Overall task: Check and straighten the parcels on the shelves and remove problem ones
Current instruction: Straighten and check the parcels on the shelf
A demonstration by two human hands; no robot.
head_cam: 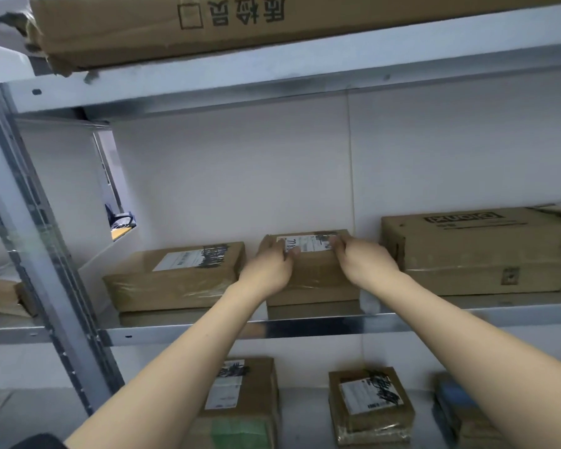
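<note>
A small brown cardboard parcel [314, 280] with a white label on top lies on the middle shelf [305, 328]. My left hand [272, 267] grips its left top edge, fingers curled over the label. My right hand [363, 257] grips its right top edge. A wider taped parcel [175, 277] with a scribbled-over label lies just left of it. A large flat box [476, 251] with black print sits to the right.
On the lower shelf stand two labelled brown parcels [243, 400] [370, 406] and a dark blue-topped package [460, 409] at the right. A long torn carton [240, 24] rests on the top shelf. A grey metal upright [30, 222] runs down the left.
</note>
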